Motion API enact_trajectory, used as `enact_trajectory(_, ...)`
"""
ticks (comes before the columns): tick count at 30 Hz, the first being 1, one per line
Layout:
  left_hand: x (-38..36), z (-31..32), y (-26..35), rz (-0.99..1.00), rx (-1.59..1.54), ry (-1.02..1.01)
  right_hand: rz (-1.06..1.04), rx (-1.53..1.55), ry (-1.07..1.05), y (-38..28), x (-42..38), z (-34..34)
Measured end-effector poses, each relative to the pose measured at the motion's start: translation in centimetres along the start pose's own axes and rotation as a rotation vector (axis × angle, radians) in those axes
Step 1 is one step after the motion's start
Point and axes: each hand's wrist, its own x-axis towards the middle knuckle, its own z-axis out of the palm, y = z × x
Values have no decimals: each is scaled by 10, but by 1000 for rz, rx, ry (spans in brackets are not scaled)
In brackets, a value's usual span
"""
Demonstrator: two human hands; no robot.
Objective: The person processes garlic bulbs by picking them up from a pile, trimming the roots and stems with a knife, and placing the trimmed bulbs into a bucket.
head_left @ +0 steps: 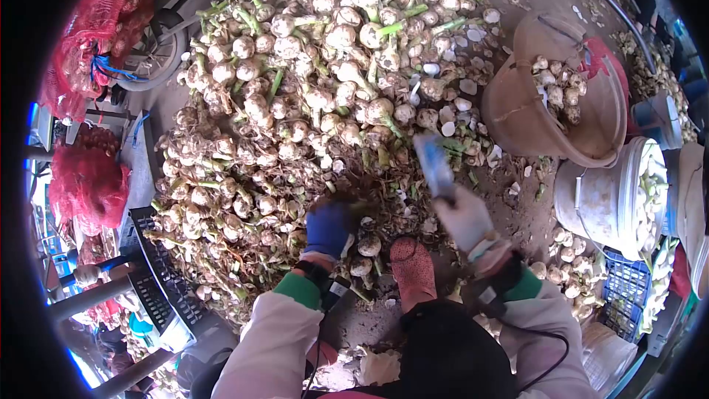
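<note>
My left hand (329, 230), in a blue glove with dark fingers, reaches down at the near edge of a heap of garlic bulbs (295, 89). Motion smears its fingertips, and I cannot tell if they hold a bulb. My right hand (465, 220), in a pale glove, is closed around the dark handle of a knife (433, 162). The broad, bluish blade is blurred and points up and away, over the right side of the heap. Just right of my left hand lies a garlic bulb (368, 244) with its stem on.
A tilted tan basket (509, 103) with trimmed bulbs stands at the right, beside a white bucket (580, 192). A blue crate (626, 288) sits below them. At the left are red mesh sacks (87, 185) and a black crate (159, 273). My red shoe (412, 270) is between my hands.
</note>
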Motion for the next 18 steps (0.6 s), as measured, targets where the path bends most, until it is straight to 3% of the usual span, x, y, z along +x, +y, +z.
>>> enact_trajectory(2, -14, 6, -17, -817, -1274, 31, 80, 109, -109, 0, 5, 18)
enact_trajectory(3, -9, 0, -11, -805, -1267, 42, -2, -76, -125, -19, 8, 21)
enact_trajectory(4, -7, -3, 2, -632, -1404, 183, -77, -263, -142, -38, 8, 25)
enact_trajectory(5, -4, -11, 19, -450, -1533, 327, -84, -263, -141, -59, 8, 30)
enact_trajectory(7, 9, -60, 44, -494, -1446, 306, -580, -201, 119, -95, 8, 36)
enact_trajectory(9, 18, -90, 52, -332, -683, 182, -633, -318, 59, -105, 3, 28)
enact_trajectory(11, 27, -114, 63, -340, -802, 254, -680, -429, -4, -83, 7, 25)
enact_trajectory(13, 28, -124, 61, -362, -662, 275, -289, -677, -170, -11, 19, 28)
enact_trajectory(14, 28, -125, 59, -261, -603, 304, -291, -674, -169, -15, 16, 27)
enact_trajectory(15, 28, -128, 62, -260, -606, 301, -108, -263, -244, -19, 11, 22)
enact_trajectory(16, 23, -130, 70, -318, -1055, 341, 87, 149, -309, -20, 4, 17)
enact_trajectory(17, 16, -131, 77, -374, -1505, 371, 103, 148, -307, -13, 1, 18)
enact_trajectory(18, 3, -104, 63, -402, -1449, 303, 190, 413, -356, -8, 8, 25)
